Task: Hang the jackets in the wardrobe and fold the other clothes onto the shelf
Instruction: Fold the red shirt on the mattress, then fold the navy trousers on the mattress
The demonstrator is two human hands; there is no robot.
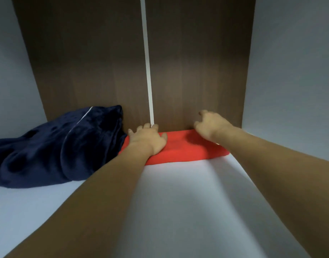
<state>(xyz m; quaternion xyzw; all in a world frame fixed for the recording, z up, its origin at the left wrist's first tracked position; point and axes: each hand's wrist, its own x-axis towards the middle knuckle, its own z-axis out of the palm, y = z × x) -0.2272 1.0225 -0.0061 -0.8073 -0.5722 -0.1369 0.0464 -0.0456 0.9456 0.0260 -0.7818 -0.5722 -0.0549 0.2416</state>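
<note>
A folded red garment (180, 148) lies flat on the white shelf (178, 202), pushed against the brown back panel. My left hand (148, 138) presses palm-down on its left end with fingers spread. Just above the garment's right end hovers my right hand (212, 125), fingers loosely bent, holding nothing. A dark navy garment (54, 144) with a thin white stripe lies crumpled on the shelf to the left, touching the red one.
The brown back panel (104, 71) has a white vertical strip (147, 62) down its middle. Pale side walls (290, 71) close the compartment left and right. The shelf's front part shows bare white surface.
</note>
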